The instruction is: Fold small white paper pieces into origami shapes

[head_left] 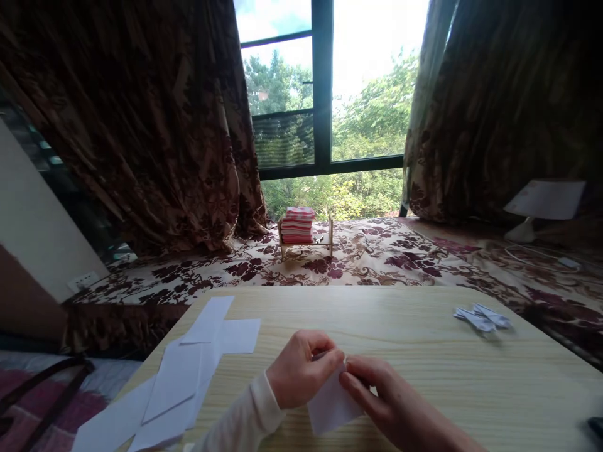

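Note:
Near the front middle of the table, a small sheet of white paper (332, 408) is held between my two hands, tilted a little above the wood. My left hand (301, 367) is closed, pinching the paper's upper edge between thumb and curled fingers. From the right side, my right hand (374, 386) pinches the same edge, its fingertips almost touching the left thumb. The paper's top edge is partly hidden behind the fingers, so I cannot tell whether it is folded there. On the left of the table lie several loose white paper sheets (176, 373), overlapping one another.
Folded white paper pieces (483, 317) sit at the right of the pale wooden table (400, 307). Beyond it, a small wooden rack (330, 242) holds a stack of red and white cloths (298, 226) on a floral cover. A lamp (544, 201) stands far right.

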